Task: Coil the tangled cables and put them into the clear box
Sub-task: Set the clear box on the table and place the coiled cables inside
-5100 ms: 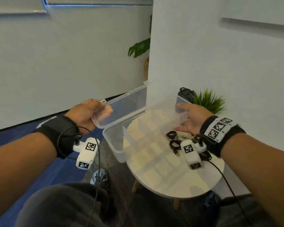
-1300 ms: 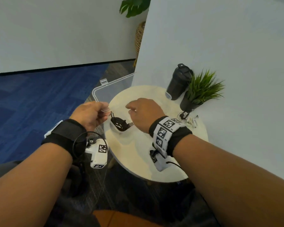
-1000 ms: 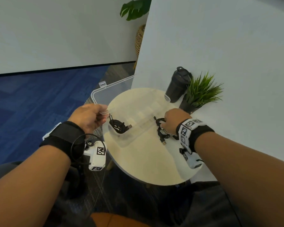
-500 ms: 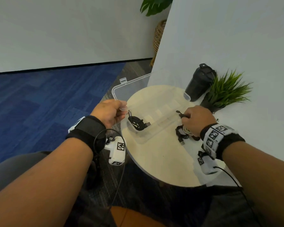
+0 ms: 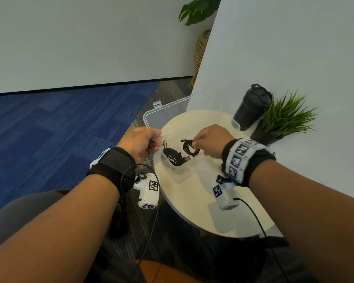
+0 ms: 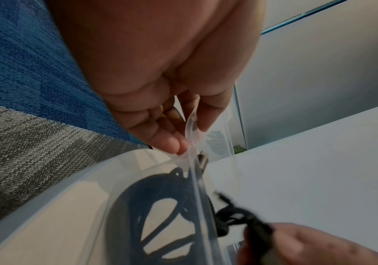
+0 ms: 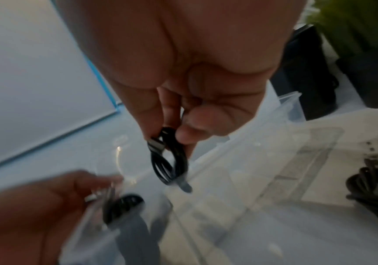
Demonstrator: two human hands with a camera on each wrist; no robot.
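The clear box (image 5: 202, 170) stands on the round table (image 5: 202, 207), its lid (image 5: 166, 113) open and hanging past the far left edge. My left hand (image 5: 143, 142) pinches the box's near-left rim (image 6: 191, 125). One coiled black cable (image 5: 173, 157) lies in the left end of the box. My right hand (image 5: 209, 140) pinches a second coiled black cable (image 5: 190, 148) and holds it over the box, just right of the first; the right wrist view shows thumb and fingers closed on this coil (image 7: 170, 161). More cables (image 7: 369, 193) lie on the table to the right of the box.
A black shaker bottle (image 5: 251, 107) and a small potted grass plant (image 5: 284, 119) stand at the table's back right against a white wall panel. Blue carpet lies to the left. A wicker-potted plant (image 5: 200, 50) stands far behind.
My right hand lifted a coiled black cable from the pile right of the box and carried it left, over the box. My left hand kept its hold on the rim.
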